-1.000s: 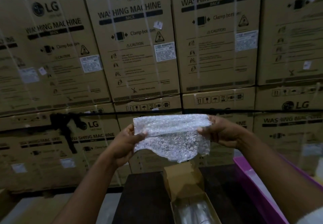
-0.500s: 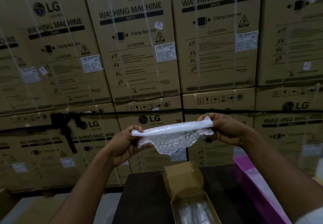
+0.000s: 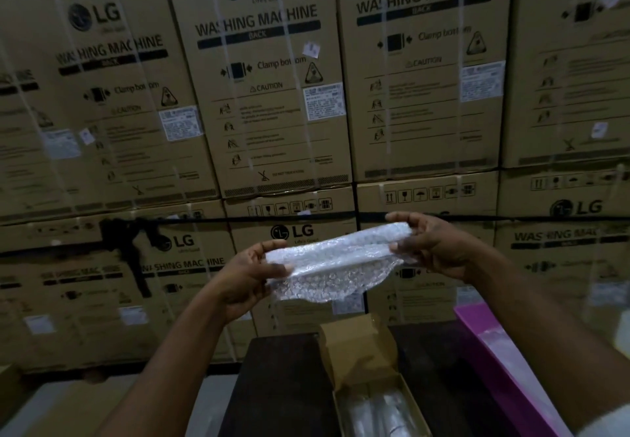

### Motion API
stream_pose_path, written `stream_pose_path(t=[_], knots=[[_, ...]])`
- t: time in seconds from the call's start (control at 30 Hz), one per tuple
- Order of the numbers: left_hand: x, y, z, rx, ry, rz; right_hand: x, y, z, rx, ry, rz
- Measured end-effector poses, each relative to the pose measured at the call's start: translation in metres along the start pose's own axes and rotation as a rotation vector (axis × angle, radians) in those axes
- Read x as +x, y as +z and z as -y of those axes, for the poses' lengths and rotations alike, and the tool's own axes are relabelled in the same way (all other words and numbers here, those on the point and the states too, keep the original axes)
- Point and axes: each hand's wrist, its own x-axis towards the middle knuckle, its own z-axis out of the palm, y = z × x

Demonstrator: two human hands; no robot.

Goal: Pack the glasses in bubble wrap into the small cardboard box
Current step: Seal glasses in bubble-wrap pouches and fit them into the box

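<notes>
Above table (image 3: 283, 385), bubble wrap (image 3: 335, 261) between hands (image 3: 341, 259).

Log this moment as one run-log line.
stage: wrapping | left hand: gripping bubble-wrap roll | right hand: gripping other end | small cardboard box: open on table, below hands

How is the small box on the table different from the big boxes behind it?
The small cardboard box is open, its flap up; the washing machine boxes are shut. The small one is plain; those carry printed words and labels. It sits alone on the dark table; they are stacked. Both are brown cardboard.
</notes>
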Motion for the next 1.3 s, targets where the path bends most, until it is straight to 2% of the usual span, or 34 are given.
stream_pose_path(t=[0.13,0.23,0.4,0.63,0.7,0.83,1.03,1.13,1.3], knots=[[-0.002,0.002,0.001,0.086,-0.005,-0.033,-0.002,0.005,-0.001,0.034,0.026,-0.056],[-0.002,0.002,0.002,0.062,-0.035,0.033,-0.006,0.010,-0.001,0.153,0.065,0.023],[0.005,-0.003,0.000,-0.232,-0.003,0.033,-0.006,0.006,0.002,0.297,0.036,0.075],[-0.003,-0.006,-0.001,-0.330,0.026,0.055,-0.010,-0.004,0.001,0.185,-0.022,0.085],[-0.002,-0.008,-0.002,-0.266,0.035,0.054,-0.009,-0.003,0.002,0.116,-0.034,0.069],[0.003,-0.005,-0.002,-0.022,0.104,-0.047,-0.001,-0.001,0.002,-0.121,-0.093,-0.037],[0.004,-0.004,-0.001,0.138,0.080,-0.066,0.003,-0.001,0.003,-0.156,-0.095,-0.085],[0.005,-0.002,0.001,0.115,0.080,-0.073,0.003,0.002,0.004,-0.170,-0.105,-0.123],[0.006,-0.002,-0.002,0.057,0.178,-0.148,0.000,0.003,0.002,-0.205,-0.124,-0.148]])
